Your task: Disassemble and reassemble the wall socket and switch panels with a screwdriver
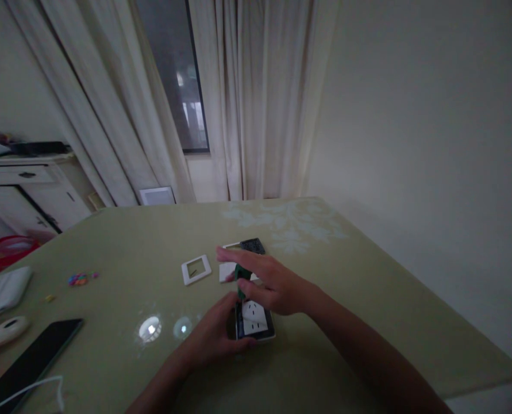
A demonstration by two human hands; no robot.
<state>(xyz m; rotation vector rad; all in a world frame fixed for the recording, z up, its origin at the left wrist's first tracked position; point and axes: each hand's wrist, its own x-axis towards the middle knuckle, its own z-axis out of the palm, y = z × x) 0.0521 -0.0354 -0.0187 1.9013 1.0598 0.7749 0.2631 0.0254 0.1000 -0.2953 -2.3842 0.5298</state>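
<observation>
in the head view, the left hand grips the near left side of a socket, thumb along the near edge, and steadies it on the pale green worktop. the right hand holds a green-handled tool between thumb and fingers, upper finger stretched out; the tool stands over the far left part of the socket, but its tip is too hidden to tell whether it touches. just beyond the right hand lie white pieces, partly covered by it, and a dark square part. beyond the left hand is a white frame, with a small thin piece inside its opening. well left of both hands are small coloured bits and, nearer, a black phone.
</observation>
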